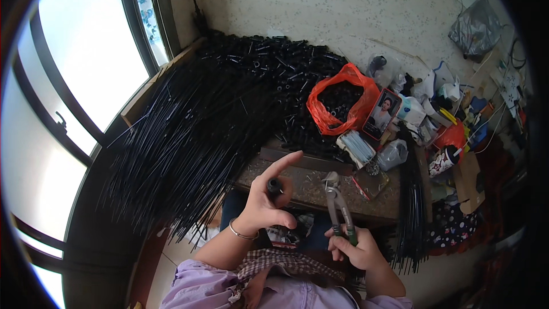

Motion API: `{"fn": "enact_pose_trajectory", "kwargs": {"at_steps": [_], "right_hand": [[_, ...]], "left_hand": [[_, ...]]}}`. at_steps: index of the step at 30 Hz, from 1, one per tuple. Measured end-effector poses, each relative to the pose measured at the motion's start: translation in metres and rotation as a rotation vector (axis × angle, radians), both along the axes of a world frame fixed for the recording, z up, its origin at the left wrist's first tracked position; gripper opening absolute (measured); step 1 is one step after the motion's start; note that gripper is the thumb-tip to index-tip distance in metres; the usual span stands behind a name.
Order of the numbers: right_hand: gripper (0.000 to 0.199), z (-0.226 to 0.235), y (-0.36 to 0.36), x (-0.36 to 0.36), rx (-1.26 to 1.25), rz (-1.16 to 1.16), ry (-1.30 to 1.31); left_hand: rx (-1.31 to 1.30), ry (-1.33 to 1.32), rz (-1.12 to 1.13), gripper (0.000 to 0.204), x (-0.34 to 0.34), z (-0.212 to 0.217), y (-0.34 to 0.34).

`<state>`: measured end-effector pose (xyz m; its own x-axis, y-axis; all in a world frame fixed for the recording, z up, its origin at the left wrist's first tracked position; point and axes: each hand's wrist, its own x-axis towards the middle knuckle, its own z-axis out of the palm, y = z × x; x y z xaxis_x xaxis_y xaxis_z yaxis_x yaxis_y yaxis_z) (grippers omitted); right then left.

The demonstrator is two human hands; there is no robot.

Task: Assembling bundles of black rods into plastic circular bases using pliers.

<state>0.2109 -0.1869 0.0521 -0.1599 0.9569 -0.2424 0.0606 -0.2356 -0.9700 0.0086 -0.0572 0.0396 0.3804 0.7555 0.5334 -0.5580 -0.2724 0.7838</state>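
Note:
My left hand (260, 207) is raised over the near edge of the workbench (286, 182), with index finger and thumb spread wide apart. A small black tubular part (275, 186) sits against its palm, its round end facing up, and the other fingers curl around it. In my right hand (357, 250) is a pair of pliers (336, 199) with metal jaws and dark green grips. The plier jaws point away from me, to the right of the tubular part and apart from it. Whether the jaws hold anything is too small to tell.
Long thin black rods (177, 143) cover the left side, with a heap of short black parts (269, 60) behind. An orange plastic bag (320, 115), a phone (382, 115) and a box of pale sticks (357, 147) stand beyond the pliers. More rods (410, 212) hang at right, near clutter.

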Motion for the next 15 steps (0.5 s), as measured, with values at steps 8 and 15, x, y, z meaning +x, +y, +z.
{"fn": "enact_pose_trajectory", "kwargs": {"at_steps": [8, 15], "right_hand": [[0.038, -0.01, -0.003, -0.01, 0.034, 0.253, 0.052], [0.045, 0.009, -0.002, 0.011, -0.242, 0.362, 0.237]], "left_hand": [[0.116, 0.283, 0.181, 0.041, 0.008, 0.012, -0.004], [0.111, 0.319, 0.206, 0.026, 0.008, 0.012, -0.016]]}}
